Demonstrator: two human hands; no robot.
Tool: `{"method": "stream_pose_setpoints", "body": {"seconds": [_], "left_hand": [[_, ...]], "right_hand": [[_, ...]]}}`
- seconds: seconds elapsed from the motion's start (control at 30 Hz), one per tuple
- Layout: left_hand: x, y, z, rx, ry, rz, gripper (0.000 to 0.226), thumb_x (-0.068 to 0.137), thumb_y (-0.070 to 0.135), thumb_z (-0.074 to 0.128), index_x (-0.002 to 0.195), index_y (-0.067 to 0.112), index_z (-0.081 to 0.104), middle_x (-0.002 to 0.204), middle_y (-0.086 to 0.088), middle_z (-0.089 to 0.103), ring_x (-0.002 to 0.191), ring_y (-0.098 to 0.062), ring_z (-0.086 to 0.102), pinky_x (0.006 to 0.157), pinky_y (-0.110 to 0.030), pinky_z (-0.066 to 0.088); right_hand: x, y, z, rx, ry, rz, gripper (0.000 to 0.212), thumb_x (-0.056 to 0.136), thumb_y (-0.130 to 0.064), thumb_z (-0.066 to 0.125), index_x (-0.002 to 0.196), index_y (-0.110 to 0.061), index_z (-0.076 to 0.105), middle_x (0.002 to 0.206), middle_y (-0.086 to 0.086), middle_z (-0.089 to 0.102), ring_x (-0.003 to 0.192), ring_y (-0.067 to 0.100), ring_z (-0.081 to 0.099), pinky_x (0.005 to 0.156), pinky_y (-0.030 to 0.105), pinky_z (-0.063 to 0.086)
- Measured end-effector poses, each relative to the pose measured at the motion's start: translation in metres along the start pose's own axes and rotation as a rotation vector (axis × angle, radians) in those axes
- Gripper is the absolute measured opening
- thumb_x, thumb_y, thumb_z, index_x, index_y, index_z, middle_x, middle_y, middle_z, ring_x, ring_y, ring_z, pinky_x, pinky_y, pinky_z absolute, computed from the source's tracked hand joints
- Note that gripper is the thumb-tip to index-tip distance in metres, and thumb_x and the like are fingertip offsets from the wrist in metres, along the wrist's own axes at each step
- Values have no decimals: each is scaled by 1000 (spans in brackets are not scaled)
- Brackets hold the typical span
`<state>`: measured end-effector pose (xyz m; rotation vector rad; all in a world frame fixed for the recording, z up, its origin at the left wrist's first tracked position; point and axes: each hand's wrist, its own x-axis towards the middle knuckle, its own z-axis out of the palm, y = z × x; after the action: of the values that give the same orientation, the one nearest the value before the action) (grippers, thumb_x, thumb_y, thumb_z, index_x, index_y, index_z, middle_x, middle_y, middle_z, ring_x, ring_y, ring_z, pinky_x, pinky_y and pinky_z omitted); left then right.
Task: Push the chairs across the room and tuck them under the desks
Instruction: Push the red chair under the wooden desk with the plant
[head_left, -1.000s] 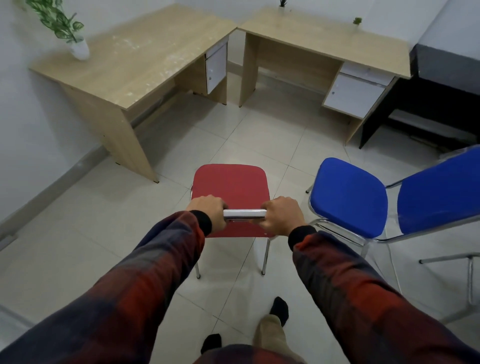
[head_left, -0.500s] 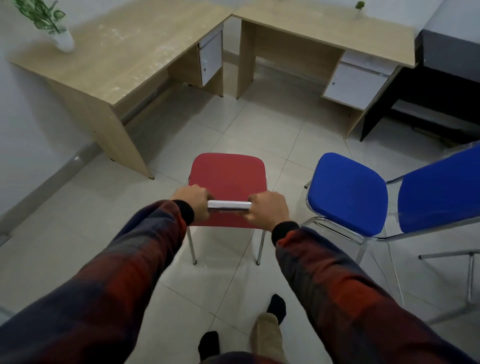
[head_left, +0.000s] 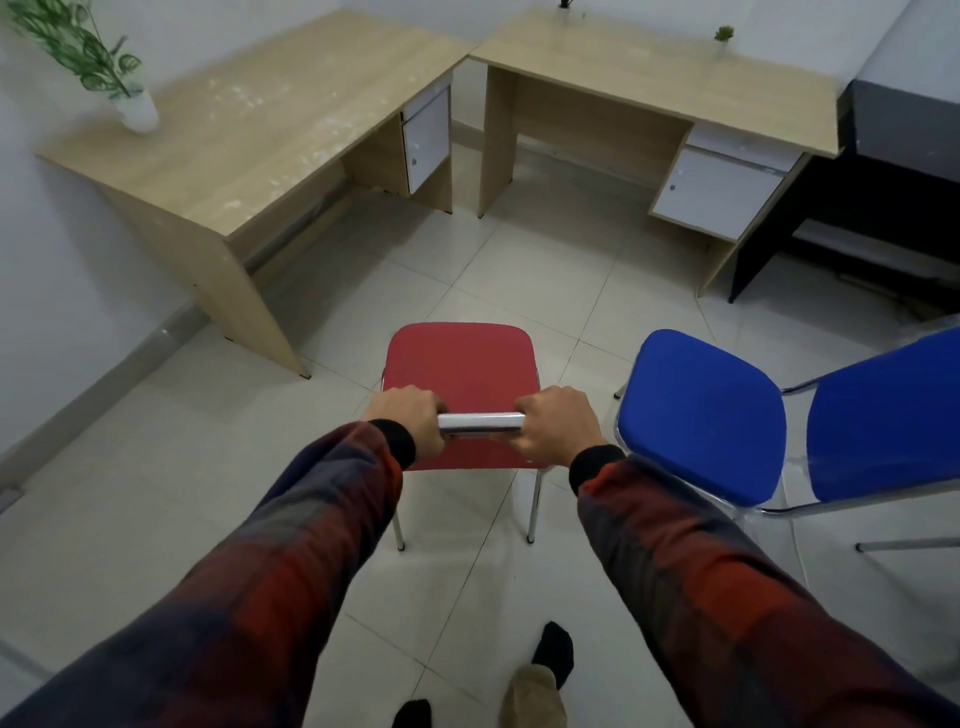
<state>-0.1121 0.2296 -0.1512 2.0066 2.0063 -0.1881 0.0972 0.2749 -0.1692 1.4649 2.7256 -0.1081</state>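
Observation:
A red chair (head_left: 460, 364) with chrome legs stands on the tiled floor in front of me. My left hand (head_left: 408, 420) and my right hand (head_left: 556, 423) both grip the chrome top bar of its backrest. A blue chair (head_left: 701, 415) stands just to the right, its seat nearly touching my right hand, its blue backrest at the frame's right edge. Two wooden desks meet in the far corner: the left desk (head_left: 249, 140) along the left wall and the right desk (head_left: 649, 78) along the back wall.
A white vase with a green plant (head_left: 137, 111) stands on the left desk. A small plant (head_left: 723, 35) sits on the right desk. A black and grey cabinet (head_left: 883, 182) stands at the far right. My socked feet are on the tiles below.
The red chair has moved forward over the floor with my hands on its bar. The desks look a little nearer and my view has shifted slightly.

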Motion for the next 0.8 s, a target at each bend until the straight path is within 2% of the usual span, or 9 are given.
{"method": "stream_pose_setpoints", "body": {"seconds": [0.13, 0.27, 0.33, 0.43, 0.57, 0.7, 0.8], "left_hand": [[12, 26, -1, -24, 0, 6, 24, 81, 34, 58, 101, 29, 70, 78, 7, 65, 64, -15, 58, 59, -26, 45], [26, 36, -12, -39, -5, 1, 24, 81, 33, 60, 102, 27, 70, 80, 5, 66, 67, -17, 60, 60, -27, 48], [29, 32, -17, -33, -11, -13, 26, 78, 32, 61, 102, 29, 70, 81, 5, 67, 68, -18, 60, 60, -26, 46], [28, 17, -14, 16, -25, -34, 30, 75, 31, 59, 103, 30, 70, 82, 7, 67, 74, -19, 62, 67, -28, 51], [29, 16, -11, 3, -10, -103, 29, 77, 32, 59, 104, 32, 70, 86, 9, 68, 78, -17, 63, 73, -30, 55], [32, 35, -8, 7, 19, -141, 27, 79, 32, 59, 103, 32, 70, 82, 11, 66, 74, -15, 62, 68, -27, 52], [35, 53, -7, -20, 24, -152, 28, 78, 33, 60, 104, 32, 70, 81, 10, 65, 71, -14, 59, 62, -25, 46]], "right_hand": [[2, 34, -1, -14, 12, -31, 50, 83, -72, 55, 69, -24, 54, 62, -7, 54, 61, 19, 57, 56, 27, 37], [11, 50, -10, -21, 14, -4, 51, 83, -74, 54, 76, -24, 61, 65, -7, 55, 63, 20, 58, 59, 30, 48], [15, 45, -11, -14, 12, 12, 51, 84, -74, 54, 74, -24, 56, 66, -6, 54, 63, 19, 57, 60, 30, 49], [17, 27, -4, 1, 10, -7, 55, 84, -77, 50, 72, -23, 49, 66, -5, 53, 60, 20, 54, 58, 30, 44], [20, 27, -1, 26, 40, -36, 55, 85, -74, 51, 70, -21, 49, 66, -3, 53, 60, 23, 52, 59, 31, 38], [22, 43, -4, 25, 42, -63, 53, 84, -73, 53, 70, -22, 52, 67, -2, 58, 62, 23, 55, 60, 32, 44], [20, 64, -6, 15, 34, -95, 49, 84, -71, 55, 71, -24, 53, 66, -4, 56, 62, 21, 54, 59, 30, 40]]}}
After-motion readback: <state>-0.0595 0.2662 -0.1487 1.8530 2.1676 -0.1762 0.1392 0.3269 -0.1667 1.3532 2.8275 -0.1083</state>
